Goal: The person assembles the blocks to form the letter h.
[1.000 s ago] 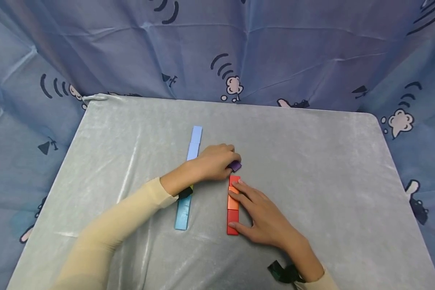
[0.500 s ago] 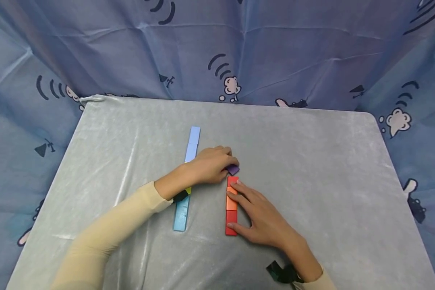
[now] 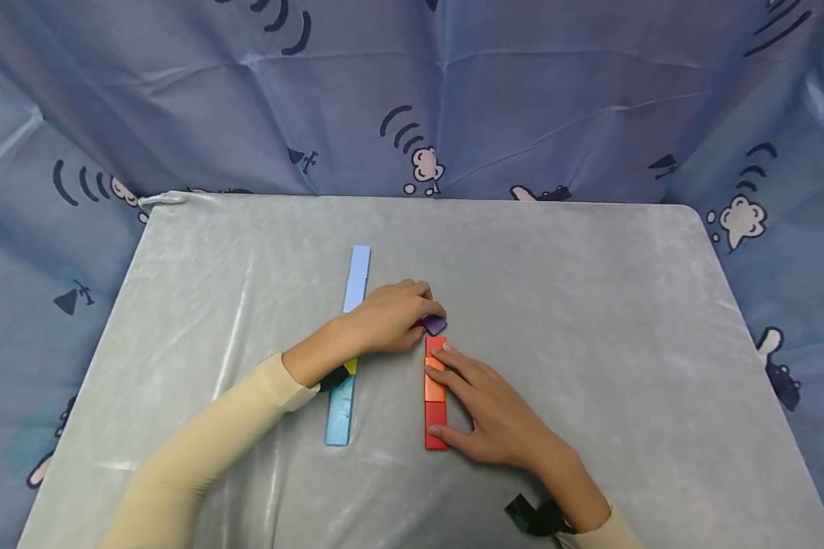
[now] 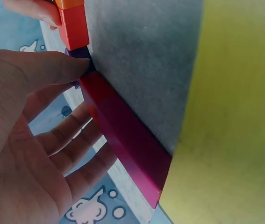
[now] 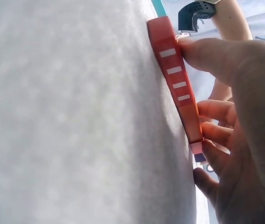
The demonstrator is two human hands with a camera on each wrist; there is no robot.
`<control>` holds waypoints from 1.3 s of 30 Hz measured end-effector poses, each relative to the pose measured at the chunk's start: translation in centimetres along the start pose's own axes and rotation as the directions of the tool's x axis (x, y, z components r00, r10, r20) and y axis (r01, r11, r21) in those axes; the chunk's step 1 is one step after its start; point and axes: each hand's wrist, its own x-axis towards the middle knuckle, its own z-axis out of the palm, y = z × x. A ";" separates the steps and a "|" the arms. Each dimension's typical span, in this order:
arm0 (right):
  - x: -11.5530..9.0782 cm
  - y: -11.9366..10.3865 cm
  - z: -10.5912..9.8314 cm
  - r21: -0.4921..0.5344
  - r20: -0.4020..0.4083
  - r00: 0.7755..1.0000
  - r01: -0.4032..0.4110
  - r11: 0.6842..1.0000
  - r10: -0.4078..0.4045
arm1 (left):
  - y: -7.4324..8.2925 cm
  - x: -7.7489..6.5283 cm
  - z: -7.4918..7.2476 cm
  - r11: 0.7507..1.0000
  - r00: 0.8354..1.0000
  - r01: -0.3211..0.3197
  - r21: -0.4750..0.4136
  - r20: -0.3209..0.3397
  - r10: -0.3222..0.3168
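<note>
Thumb and index finger of my left hand [image 3: 393, 319] pinch a small purple block [image 3: 435, 325] at the far end of a short row. That row has a red block [image 3: 436, 347], an orange block [image 3: 434, 386] and a longer red block [image 3: 436, 427]. In the left wrist view, the dark purple block sits between the row's red end and a red-and-magenta strip [image 4: 127, 144], which the hand hides from the head camera. My right hand [image 3: 497, 412] rests its fingertips on the orange and far red blocks. Its thumb touches the near red block [image 5: 167, 51].
A second row lies to the left, under my left wrist: light blue blocks [image 3: 358, 278], a partly covered yellow block [image 3: 352, 367] and a teal block [image 3: 339, 412]. The grey cloth-covered table [image 3: 556, 305] backs onto a patterned blue curtain [image 3: 522, 99].
The left hand has brought the purple block slightly nearer to the red end of the row. The right hand keeps its place on the row. The head view has shifted a little.
</note>
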 end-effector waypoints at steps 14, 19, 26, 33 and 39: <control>0.2 -0.2 0.4 -0.006 -0.005 1.000 -0.005 1.000 0.005 | 0.1 -0.2 0.0 1.000 1.000 -0.001 0.008 0.031 0.001; 0.2 -0.3 0.4 -0.010 -0.010 1.000 0.000 1.000 0.000 | 0.1 -0.4 0.0 1.000 0.999 -0.001 0.005 0.040 0.001; -0.1 -0.5 0.1 -0.024 -0.010 1.000 0.021 0.999 -0.022 | 0.2 -0.5 -0.2 1.000 0.999 -0.007 0.002 0.041 0.007; 0.0 -0.2 -0.2 -0.043 0.000 1.000 0.011 0.999 -0.011 | 0.3 -0.4 -0.5 1.000 0.999 -0.023 0.007 0.034 0.022; 0.1 -0.5 -0.2 -0.051 0.007 1.000 0.011 0.999 -0.010 | 0.2 -0.5 -0.5 1.000 0.999 -0.020 0.015 0.038 0.020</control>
